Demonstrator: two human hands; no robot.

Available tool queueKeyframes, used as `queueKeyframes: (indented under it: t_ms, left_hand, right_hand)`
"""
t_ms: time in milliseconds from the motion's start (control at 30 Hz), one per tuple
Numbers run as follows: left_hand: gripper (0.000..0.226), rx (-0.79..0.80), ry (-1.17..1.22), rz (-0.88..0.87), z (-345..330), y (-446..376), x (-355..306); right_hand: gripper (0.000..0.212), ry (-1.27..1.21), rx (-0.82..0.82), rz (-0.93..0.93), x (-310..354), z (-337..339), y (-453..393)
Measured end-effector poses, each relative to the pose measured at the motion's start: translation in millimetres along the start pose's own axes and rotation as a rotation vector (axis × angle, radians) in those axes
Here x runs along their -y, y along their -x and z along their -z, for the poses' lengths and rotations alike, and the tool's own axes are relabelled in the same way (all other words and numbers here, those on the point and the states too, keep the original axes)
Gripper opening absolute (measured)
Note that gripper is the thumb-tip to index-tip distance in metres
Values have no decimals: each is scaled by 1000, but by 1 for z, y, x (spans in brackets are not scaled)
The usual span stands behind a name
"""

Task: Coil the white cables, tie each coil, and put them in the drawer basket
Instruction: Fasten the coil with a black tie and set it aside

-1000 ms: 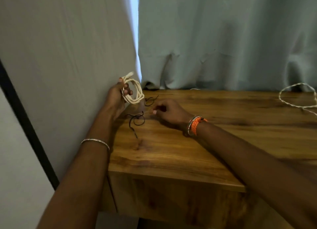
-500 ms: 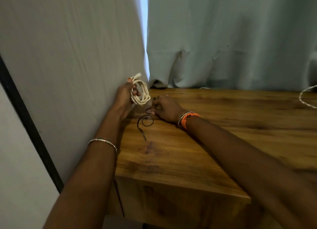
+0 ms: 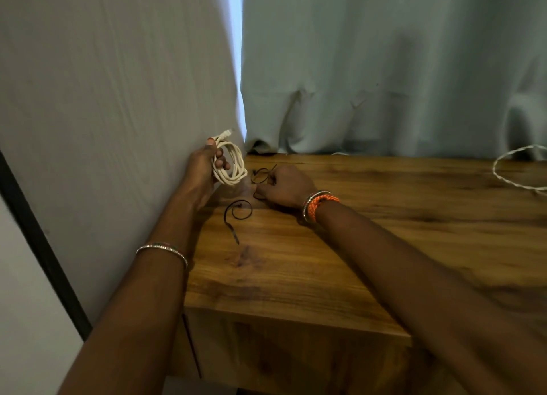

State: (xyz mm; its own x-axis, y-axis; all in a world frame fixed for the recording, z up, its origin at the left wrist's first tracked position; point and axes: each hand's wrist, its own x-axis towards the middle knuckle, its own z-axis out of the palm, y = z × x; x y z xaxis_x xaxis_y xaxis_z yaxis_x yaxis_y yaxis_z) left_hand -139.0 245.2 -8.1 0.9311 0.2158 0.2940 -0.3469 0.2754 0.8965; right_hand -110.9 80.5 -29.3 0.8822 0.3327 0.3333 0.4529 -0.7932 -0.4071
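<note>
Head view, looking down and forward over a wooden cabinet top (image 3: 296, 276). Both forearms reach in from the bottom edge.

Nearest: left wrist carries a thin silver bangle (image 3: 162, 248). Right wrist carries an orange braided bracelet (image 3: 321, 202) with a silver bangle stacked beside it.

On the wood, just ahead of the left forearm: a loose black tie (image 3: 236, 214), curled into a small loop with one tail running toward the viewer. Lies flat, not touched by either hand.

Right hand (image 3: 284, 186): resting knuckles-up on the cabinet top, fingers curled, pinching a second black tie (image 3: 262, 174) whose loop sticks out past the fingers toward the left. How much of that tie is inside the hand cannot be told.

Left hand (image 3: 204, 166): raised off the surface at the left rear corner, close against the pale wall panel (image 3: 103, 128). It grips a coiled white cable (image 3: 232, 165), several turns, thumb over the top, fingers through the coil. One plug end pokes up above the thumb. Coil hangs just left of the right hand's tie, not touching it.

Far right: a second white cable (image 3: 509, 175), uncoiled, lies in an open loop on the wood and runs out of frame.

Behind: grey-green curtain (image 3: 384, 69), hem reaching the rear edge of the cabinet top.
</note>
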Motion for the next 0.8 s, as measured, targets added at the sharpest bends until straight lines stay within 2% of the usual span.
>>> queueKeyframes:
  t_ms: [133,200,267,333,567,667,800]
  left_hand:
    - [37,1,-174,-8,-4,-1,1]
    - [38,4,-238,-38,-6,-2,3]
    - [39,0,-268,-60,-7,-2,4]
    - [40,-3,-253,-57,-7,-2,5]
    - [41,-5,-288,-36,-4,-4,11]
    - [42,17,-279,-46,-4,-3,12]
    - [43,54,-221,-50,-7,-1,13]
  right_hand:
    - [44,71,-26,-53,11,-11,-7]
    - [38,81,-19,-57,15,-14,-9]
    - [23,124,-54,-50,16,-17,-9]
    - [12,118,-107,-50,14,-16,-7]
    - [21,176,-76,41,8,-16,6]
    - [18,160,-71,50,11,-8,13]
    - [12,23,-193,3,14,15,18]
